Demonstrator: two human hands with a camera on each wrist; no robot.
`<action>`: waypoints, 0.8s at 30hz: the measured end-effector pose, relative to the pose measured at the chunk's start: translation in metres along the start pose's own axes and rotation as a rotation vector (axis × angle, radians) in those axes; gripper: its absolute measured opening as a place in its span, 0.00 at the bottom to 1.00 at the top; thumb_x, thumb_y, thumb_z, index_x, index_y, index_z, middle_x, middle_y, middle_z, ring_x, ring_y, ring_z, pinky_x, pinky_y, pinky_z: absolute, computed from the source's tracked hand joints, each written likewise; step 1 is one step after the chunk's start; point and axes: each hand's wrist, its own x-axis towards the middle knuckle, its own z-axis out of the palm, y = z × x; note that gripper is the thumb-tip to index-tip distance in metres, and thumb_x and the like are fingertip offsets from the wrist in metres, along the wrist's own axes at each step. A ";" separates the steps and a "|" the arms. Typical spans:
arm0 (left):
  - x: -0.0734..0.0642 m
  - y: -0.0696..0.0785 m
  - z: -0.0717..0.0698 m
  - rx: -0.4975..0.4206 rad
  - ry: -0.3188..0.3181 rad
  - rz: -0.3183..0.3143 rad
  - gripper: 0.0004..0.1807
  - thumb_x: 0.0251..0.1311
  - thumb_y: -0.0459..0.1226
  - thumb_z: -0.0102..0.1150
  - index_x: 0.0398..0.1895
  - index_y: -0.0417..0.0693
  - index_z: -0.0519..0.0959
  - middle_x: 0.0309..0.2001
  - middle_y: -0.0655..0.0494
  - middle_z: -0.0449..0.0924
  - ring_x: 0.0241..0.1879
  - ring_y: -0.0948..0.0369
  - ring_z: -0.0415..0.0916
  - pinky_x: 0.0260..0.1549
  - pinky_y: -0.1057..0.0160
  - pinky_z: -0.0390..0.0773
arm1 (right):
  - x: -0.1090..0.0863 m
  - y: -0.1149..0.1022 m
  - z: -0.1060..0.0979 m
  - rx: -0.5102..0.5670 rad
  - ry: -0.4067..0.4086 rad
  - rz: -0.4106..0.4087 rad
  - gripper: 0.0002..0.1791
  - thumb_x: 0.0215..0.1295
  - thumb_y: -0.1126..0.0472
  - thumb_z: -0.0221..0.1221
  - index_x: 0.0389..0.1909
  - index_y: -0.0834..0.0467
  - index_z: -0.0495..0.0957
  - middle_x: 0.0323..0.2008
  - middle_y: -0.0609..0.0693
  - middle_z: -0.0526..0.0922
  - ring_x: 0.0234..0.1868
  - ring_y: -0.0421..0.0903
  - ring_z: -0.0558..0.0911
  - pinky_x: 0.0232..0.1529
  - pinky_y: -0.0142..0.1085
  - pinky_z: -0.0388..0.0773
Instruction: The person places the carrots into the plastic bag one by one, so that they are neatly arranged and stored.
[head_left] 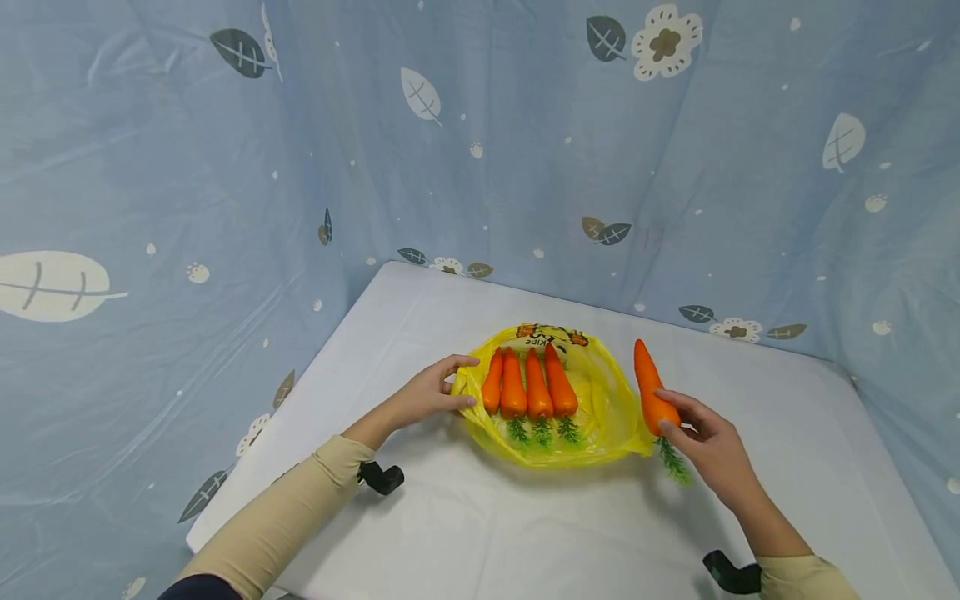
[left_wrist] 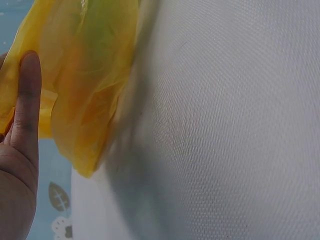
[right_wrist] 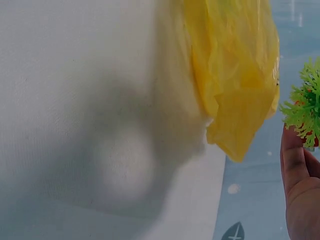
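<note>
A yellow plastic bag [head_left: 611,392] lies on the white table with its mouth spread wide. Inside it, several orange carrots [head_left: 514,387] with green tops are lined up side by side, tips toward the far side. My left hand [head_left: 426,392] holds the bag's left rim; the left wrist view shows the thumb [left_wrist: 29,100] against the yellow plastic. Just right of the bag, my right hand [head_left: 708,442] grips another carrot [head_left: 647,383] near its leafy end, tip pointing up and away. Its green top [right_wrist: 306,105] appears at the edge of the right wrist view.
The white table [head_left: 465,533] extends around the bag, with its far edge against a blue curtain [head_left: 525,167] patterned with leaves and flowers. More curtain hangs at the left and right. A black device [head_left: 382,478] sits at the left wrist, another [head_left: 731,573] at the right.
</note>
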 end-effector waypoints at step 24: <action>0.000 0.001 -0.001 0.017 0.007 -0.012 0.39 0.64 0.36 0.69 0.76 0.47 0.62 0.73 0.40 0.61 0.42 0.54 0.86 0.40 0.56 0.87 | 0.015 -0.012 0.016 0.090 -0.130 -0.056 0.22 0.74 0.62 0.60 0.67 0.60 0.75 0.64 0.61 0.74 0.52 0.33 0.77 0.49 0.23 0.79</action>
